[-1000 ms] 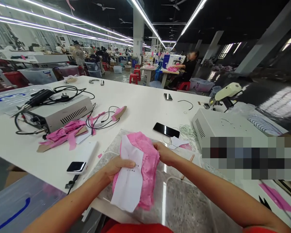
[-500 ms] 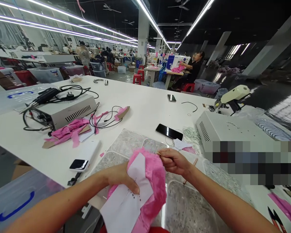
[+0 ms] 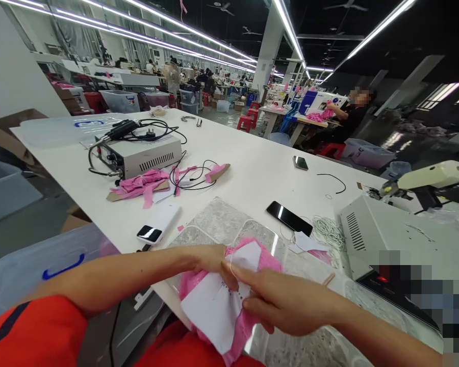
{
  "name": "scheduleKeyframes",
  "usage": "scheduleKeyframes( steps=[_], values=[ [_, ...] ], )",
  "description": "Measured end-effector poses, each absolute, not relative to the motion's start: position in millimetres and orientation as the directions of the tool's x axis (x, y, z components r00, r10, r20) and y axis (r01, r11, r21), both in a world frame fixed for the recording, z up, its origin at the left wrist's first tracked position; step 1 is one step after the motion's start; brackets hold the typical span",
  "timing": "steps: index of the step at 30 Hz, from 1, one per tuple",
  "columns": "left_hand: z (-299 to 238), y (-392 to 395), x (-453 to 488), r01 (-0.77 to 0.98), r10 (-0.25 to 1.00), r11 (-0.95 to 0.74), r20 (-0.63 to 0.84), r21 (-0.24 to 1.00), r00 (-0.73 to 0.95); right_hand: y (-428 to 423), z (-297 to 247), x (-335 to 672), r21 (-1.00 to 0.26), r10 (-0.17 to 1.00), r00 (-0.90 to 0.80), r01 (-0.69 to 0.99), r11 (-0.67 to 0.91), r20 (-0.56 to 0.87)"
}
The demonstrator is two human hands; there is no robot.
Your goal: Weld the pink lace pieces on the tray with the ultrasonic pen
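At the table's near edge I hold a bundle of pink fabric (image 3: 270, 261) with a white paper slip (image 3: 214, 308) lying on top of it. My left hand (image 3: 210, 258) grips the bundle from the left, fingers curled round its edge. My right hand (image 3: 281, 300) lies across the paper, index finger stretched out and pressing on it, with what looks like a thin loop of elastic round that finger. The bundle rests over a clear plastic sheet (image 3: 222, 224) on patterned lace.
A black phone (image 3: 289, 218), a coil of white cord (image 3: 329, 232) and a white machine box (image 3: 390, 237) lie to the right. A small device (image 3: 149, 234), pink scraps (image 3: 139, 183) and a grey control box (image 3: 139, 155) with cables sit left. A seated person (image 3: 354, 114) works far back.
The view swung to the left. The bundle came down toward the table edge. My right hand moved from pinching the bundle's top to lying across the paper slip.
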State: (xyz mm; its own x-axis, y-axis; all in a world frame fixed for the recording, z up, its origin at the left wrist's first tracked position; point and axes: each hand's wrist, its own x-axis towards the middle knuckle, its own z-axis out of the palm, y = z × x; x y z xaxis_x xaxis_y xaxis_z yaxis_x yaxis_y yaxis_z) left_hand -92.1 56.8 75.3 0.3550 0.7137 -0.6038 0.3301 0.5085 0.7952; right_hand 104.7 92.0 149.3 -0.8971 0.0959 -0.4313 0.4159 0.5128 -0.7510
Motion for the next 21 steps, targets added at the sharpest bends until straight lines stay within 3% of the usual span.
scheduleKeyframes(
  steps=[2,6,10,15,17,21],
  values=[
    [79,51,-107,0.179,0.716,0.571,-0.593,0.801,0.369,85,141,115,-0.729,0.173,-0.898,0.432,0.531,-0.406],
    [80,41,-130,-0.064,0.732,0.632,-0.567,0.773,0.379,81,121,137,-0.861,0.258,-0.918,0.377,0.34,-0.3],
    [71,42,-109,0.0,0.818,0.522,-0.501,0.853,0.283,67,129,118,-0.893,0.257,-0.926,0.347,0.286,-0.278],
    [76,45,-82,0.069,0.894,0.368,-0.373,0.927,0.247,50,140,85,-0.74,0.201,-0.943,0.333,0.585,-0.265],
    [82,42,-92,0.049,0.907,0.344,-0.346,0.938,0.239,50,131,92,-0.73,0.284,-0.932,0.353,0.585,-0.224],
    [86,31,-122,0.003,0.936,0.3,-0.295,0.954,0.19,60,100,121,-0.862,0.511,-0.851,0.343,0.372,-0.118]
  ],
)
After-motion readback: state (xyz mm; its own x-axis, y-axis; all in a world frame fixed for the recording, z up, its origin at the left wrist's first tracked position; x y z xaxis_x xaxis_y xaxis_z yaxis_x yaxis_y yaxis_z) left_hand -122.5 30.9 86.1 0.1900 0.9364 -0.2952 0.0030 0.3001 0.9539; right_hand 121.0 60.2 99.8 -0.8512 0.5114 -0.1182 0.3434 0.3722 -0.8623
